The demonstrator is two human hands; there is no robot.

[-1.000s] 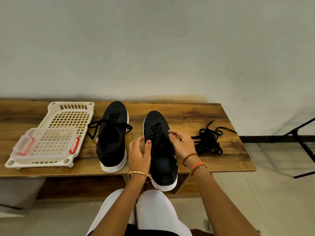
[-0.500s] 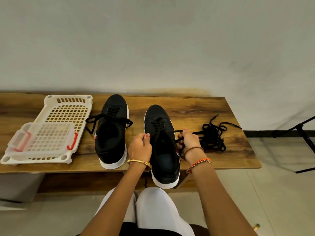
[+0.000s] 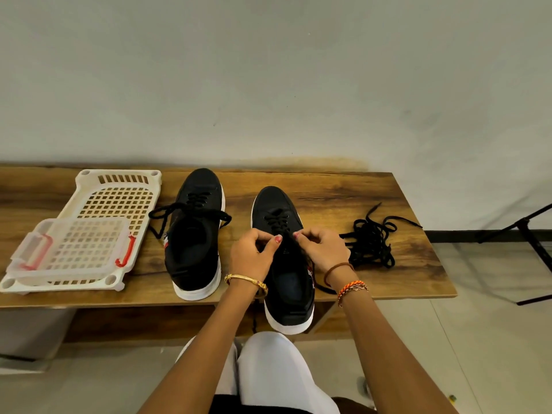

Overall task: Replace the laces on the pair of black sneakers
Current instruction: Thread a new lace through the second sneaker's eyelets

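Note:
Two black sneakers with white soles stand on a wooden bench [image 3: 343, 189], toes pointing away. The left sneaker [image 3: 195, 234] has its lace ends hanging loose to both sides. The right sneaker [image 3: 285, 276] overhangs the bench's front edge. My left hand [image 3: 252, 255] and my right hand [image 3: 324, 251] meet over its tongue, each pinching an end of its black lace [image 3: 277, 221]. One lace end trails under my right wrist. A tangled pile of loose black laces [image 3: 370, 239] lies to the right of that shoe.
A white perforated plastic tray [image 3: 119, 186] lies at the bench's left, with a clear box with red clips [image 3: 71, 249] resting on it. A black stand's legs [image 3: 525, 231] are on the floor at the far right. A plain wall backs the bench.
My hands have come together above the right sneaker's tongue after being spread apart pulling the lace ends outward. The camera has tilted slightly.

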